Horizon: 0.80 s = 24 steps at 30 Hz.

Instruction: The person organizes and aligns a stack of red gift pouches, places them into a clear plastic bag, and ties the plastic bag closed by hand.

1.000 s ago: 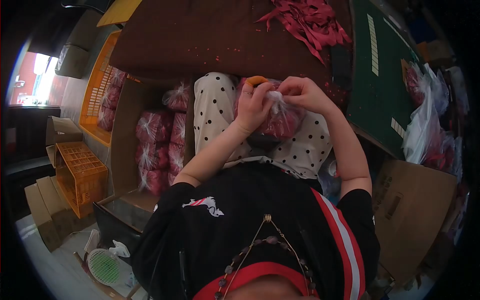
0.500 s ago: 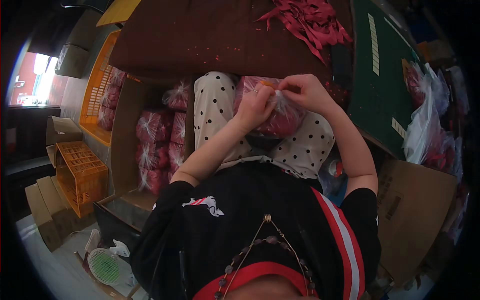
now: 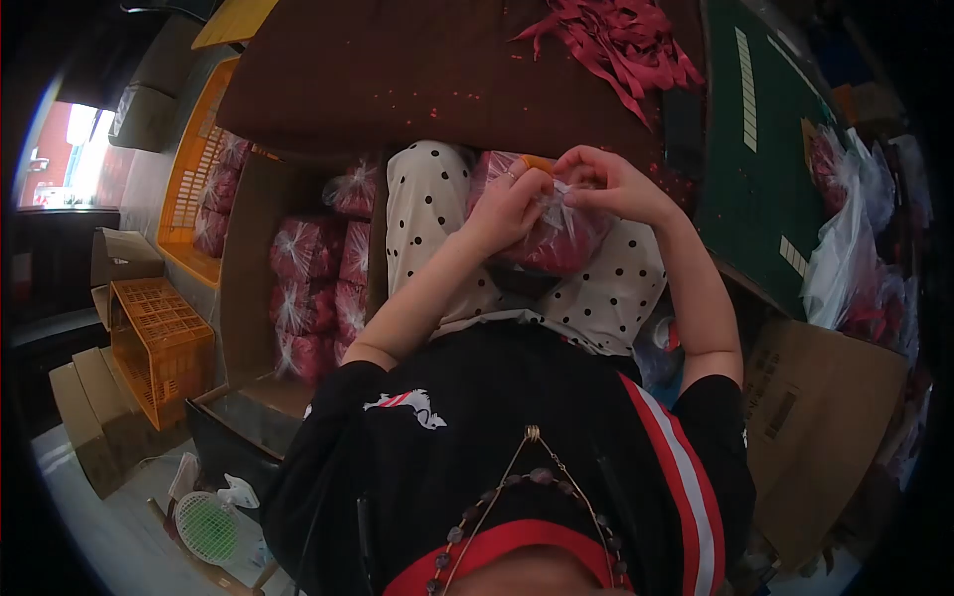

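A clear plastic bag (image 3: 566,235) packed with dark red material rests between my knees on the dotted trousers. My left hand (image 3: 509,207) is closed round its gathered neck from the left. From the right, my right hand (image 3: 618,187) pinches at the same neck with thumb and forefinger, its other fingers curled. An orange band or wrap (image 3: 538,162) shows by my left fingertips; I cannot tell what it is. The fine detail between both sets of fingertips is partly hidden.
Left of my legs, a cardboard box (image 3: 245,223) holds several similar red bags (image 3: 306,248). Orange crates (image 3: 164,338) stand farther left. Ahead is a brown-covered table (image 3: 328,70) with a heap of red strips (image 3: 631,45). A green board (image 3: 745,189) and cardboard (image 3: 825,417) lie to the right.
My right hand has shifted slightly down and right at the bag's neck, and its fingers have opened out somewhat. My left hand stays on the neck. The bag has barely moved.
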Tool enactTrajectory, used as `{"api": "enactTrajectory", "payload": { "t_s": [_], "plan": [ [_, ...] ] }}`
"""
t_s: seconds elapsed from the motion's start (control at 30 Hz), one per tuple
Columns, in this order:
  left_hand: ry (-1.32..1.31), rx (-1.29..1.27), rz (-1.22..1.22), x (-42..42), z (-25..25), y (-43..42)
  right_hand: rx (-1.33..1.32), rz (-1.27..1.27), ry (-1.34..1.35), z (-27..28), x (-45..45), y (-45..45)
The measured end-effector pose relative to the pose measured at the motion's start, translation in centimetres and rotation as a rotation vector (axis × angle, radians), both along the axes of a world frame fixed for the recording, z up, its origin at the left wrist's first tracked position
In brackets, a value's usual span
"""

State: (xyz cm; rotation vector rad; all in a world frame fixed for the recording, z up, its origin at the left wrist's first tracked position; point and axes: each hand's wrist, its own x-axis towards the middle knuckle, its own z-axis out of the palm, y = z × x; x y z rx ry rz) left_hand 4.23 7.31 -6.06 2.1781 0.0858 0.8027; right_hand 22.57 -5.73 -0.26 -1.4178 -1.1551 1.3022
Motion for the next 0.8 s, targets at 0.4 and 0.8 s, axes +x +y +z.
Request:
{"api": "enactTrajectory", "payload": {
  "t_s": [0.4,0.8],
  "plan": [
    [-0.033,0.063,0.201,0.6,-1.6,-1.2,-0.03,-0.194,0.048,-1.5,-0.8,-1.1],
    [-0.137,0.305,0.338,-0.5,0.2,0.0,0.485,-0.125,-1.088,1.9,-1.3,1.0]
  ]
}}
